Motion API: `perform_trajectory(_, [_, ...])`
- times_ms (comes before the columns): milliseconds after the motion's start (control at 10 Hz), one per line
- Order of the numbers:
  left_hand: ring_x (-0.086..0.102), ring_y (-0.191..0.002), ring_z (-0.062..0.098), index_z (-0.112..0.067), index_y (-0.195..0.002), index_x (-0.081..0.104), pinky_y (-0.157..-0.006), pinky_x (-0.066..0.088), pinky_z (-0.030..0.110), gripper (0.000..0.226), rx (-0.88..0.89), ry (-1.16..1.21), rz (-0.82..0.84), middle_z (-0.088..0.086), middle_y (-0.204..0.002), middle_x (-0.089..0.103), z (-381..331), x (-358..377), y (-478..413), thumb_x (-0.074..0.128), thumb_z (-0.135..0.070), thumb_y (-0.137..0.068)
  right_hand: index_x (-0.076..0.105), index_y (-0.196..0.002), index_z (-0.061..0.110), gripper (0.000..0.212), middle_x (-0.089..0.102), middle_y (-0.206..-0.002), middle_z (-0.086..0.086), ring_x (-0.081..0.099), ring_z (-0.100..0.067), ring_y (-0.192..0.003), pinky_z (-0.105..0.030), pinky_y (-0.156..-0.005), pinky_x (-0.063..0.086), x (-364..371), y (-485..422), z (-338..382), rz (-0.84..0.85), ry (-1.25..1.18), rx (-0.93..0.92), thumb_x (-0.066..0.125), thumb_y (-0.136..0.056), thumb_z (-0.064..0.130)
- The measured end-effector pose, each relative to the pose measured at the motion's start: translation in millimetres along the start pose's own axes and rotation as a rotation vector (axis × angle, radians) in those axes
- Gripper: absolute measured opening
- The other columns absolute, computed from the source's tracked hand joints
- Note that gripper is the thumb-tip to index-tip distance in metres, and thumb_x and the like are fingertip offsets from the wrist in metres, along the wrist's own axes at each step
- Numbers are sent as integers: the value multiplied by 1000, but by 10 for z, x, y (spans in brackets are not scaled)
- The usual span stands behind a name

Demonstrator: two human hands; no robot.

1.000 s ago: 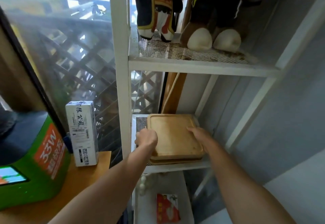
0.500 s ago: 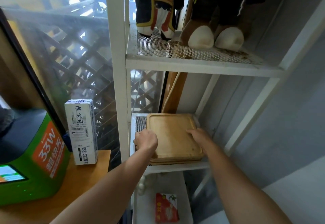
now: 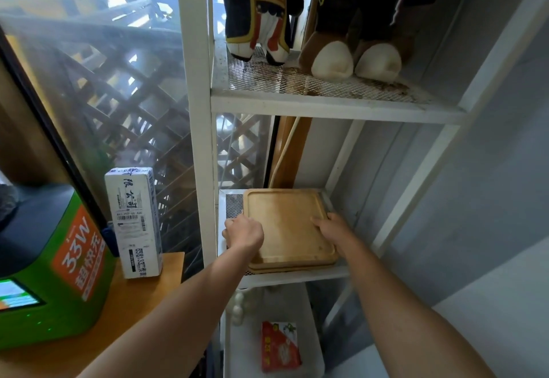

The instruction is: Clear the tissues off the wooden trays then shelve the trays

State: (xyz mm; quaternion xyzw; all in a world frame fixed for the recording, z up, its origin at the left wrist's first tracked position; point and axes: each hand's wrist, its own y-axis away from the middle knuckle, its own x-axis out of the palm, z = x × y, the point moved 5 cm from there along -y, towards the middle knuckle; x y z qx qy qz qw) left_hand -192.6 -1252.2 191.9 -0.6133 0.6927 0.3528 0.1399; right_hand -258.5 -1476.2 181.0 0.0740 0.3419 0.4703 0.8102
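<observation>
A stack of square wooden trays (image 3: 285, 226) lies flat on the middle mesh shelf (image 3: 297, 277) of a white metal rack. The top tray is bare, with no tissue on it. My left hand (image 3: 245, 233) is closed around the stack's left edge, near the front corner. My right hand (image 3: 334, 227) rests on the right edge, fingers lying over the rim onto the top tray. Both forearms reach in from below.
The shelf above (image 3: 326, 92) holds two plush toys. A lower shelf carries a red packet (image 3: 280, 346) and small white objects. Left of the rack, a wooden table (image 3: 142, 297) bears a white carton (image 3: 135, 221) and a green machine (image 3: 50, 273). A grey wall stands at right.
The hands and the trays stay almost where they were on the shelf. The view has shifted slightly.
</observation>
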Motion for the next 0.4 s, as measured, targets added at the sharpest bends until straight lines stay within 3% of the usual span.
perform_trajectory(200, [47,-117,36,1,-126,50,-100,45,48,37,-16,4,40,21,-132,46,-36,-98,119,42,-20,-96,56,-128,13,43,61,-108,-5,57,-19,-87,-36,-75,47,-131,299,44,-119,73,-11,55,-95,40])
perform_trajectory(300, [35,-127,39,-2,-132,43,-104,36,49,46,118,-172,32,23,-141,36,-175,-144,264,47,-24,-91,59,-121,10,37,62,-114,-12,60,-27,-95,-39,-80,52,-203,632,180,-262,444,-135,50,-95,35])
perform_trajectory(400, [32,-130,41,0,-139,36,-106,33,51,59,325,-303,97,25,-146,33,-334,-176,359,44,-35,-92,60,-116,6,36,59,-117,-17,59,-33,-101,-39,-85,51,-127,988,309,-310,618,-232,47,-97,33])
